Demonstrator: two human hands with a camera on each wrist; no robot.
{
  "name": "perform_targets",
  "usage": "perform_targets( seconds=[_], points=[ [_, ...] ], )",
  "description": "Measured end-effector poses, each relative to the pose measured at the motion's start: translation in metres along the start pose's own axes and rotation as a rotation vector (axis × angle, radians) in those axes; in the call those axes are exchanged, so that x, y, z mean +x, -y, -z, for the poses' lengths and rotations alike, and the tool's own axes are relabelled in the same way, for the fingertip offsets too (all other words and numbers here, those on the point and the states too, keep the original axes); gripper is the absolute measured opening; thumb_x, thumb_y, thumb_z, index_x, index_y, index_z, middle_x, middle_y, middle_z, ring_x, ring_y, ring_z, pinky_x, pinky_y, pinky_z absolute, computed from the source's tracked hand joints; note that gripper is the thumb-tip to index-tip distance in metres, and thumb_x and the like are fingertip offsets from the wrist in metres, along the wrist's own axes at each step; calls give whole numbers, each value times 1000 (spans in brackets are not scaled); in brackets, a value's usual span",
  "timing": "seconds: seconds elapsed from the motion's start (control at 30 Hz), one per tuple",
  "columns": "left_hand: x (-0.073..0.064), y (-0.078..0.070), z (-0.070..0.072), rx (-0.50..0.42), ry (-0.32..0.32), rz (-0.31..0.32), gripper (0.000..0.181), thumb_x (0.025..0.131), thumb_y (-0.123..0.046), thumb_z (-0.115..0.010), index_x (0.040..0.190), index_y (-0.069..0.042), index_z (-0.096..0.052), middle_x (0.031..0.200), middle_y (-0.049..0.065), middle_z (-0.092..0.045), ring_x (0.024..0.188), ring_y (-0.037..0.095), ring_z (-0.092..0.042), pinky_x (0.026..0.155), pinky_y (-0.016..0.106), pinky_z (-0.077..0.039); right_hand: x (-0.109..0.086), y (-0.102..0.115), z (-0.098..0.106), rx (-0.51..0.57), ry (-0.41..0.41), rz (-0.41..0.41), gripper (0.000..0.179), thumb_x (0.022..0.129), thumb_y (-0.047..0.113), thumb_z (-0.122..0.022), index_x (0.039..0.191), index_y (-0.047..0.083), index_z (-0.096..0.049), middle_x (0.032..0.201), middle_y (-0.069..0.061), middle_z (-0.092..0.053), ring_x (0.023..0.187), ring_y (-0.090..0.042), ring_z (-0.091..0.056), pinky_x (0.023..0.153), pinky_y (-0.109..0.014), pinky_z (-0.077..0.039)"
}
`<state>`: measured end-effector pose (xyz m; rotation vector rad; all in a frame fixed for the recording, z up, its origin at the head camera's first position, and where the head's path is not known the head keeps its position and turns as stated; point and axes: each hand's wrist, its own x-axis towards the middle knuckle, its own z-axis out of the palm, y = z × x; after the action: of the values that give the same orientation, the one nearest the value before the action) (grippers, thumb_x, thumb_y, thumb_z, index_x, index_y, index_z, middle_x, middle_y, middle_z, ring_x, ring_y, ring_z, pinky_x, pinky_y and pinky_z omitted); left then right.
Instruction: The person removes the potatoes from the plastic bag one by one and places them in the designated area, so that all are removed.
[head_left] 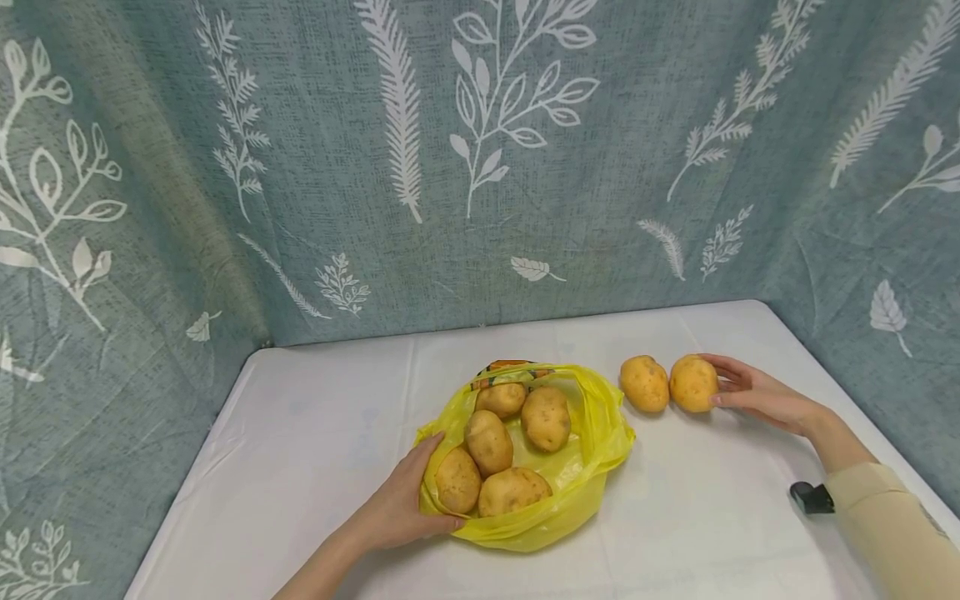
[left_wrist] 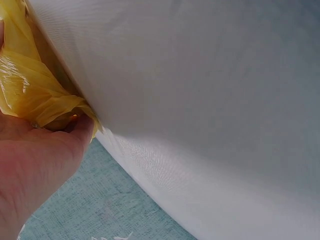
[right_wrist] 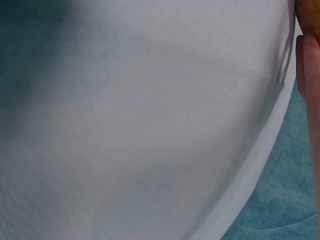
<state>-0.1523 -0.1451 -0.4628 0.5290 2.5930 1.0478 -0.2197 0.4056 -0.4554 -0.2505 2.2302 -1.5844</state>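
Note:
A yellow plastic bag lies with its mouth spread wide, several potatoes inside it. My left hand grips the bag's left rim, thumb at the near edge and fingers at the far side. In the left wrist view, the thin yellow plastic bunches against that hand. Right of the bag, two potatoes stand side by side on the table. My right hand holds the right-hand potato between thumb and fingers; the other potato is just left of it. The right wrist view catches only part of this hand.
A white cloth covers the table. Grey-green curtains with white leaf prints hang behind and at both sides. A patterned orange and black patch shows at the bag's far rim. A small black device sits at my right sleeve.

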Motion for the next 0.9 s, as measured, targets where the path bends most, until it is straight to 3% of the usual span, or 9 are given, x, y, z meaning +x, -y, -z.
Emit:
perform_targets(
  seconds=[0.2, 0.4, 0.63, 0.87, 0.9],
  points=[
    [0, -1, 0, -1, -1, -6, 113, 71, -49, -84, 156, -12, -20, 158, 20, -20, 143, 43, -20, 108, 66, -22, 1, -2, 2, -3, 5, -3, 82, 95, 13, -62, 154, -3, -6, 158, -29, -4, 141, -54, -3, 90, -13, -40],
    [0, -1, 0, -3, 1, -5, 113, 70, -50, -84, 156, -12, -20, 158, 19, -21, 142, 43, -21, 108, 66, -23, -1, -1, 3, -30, 9, -33, 83, 96, 16, -61, 155, 0, -5, 158, -28, -5, 142, -51, -7, 105, -33, -39],
    [0, -1, 0, 0, 3, 1, 113, 70, -50, -84, 156, -12, -20, 158, 19, -20, 143, 43, -20, 108, 66, -23, -2, 0, 3, 18, 18, -27, 83, 96, 15, -60, 155, 0, -4, 159, -27, -2, 142, -51, -3, 90, -12, -40],
    [1, -1, 0, 5, 1, -1, 113, 71, -50, -84, 156, -12, -20, 158, 19, -20, 143, 43, -20, 108, 66, -23, -2, -1, 2, 33, 13, -12, 81, 95, 12, -59, 155, 1, -6, 159, -26, -3, 142, -50, -5, 91, -13, -41],
    [1, -1, 0, 5, 1, -2, 113, 71, -49, -84, 156, -12, -20, 158, 19, -20, 143, 43, -20, 108, 66, -23, -2, -1, 2, 18, 10, -13, 81, 96, 13, -59, 155, 1, -6, 159, -26, -3, 142, -51, -5, 96, -19, -41]
  ],
)
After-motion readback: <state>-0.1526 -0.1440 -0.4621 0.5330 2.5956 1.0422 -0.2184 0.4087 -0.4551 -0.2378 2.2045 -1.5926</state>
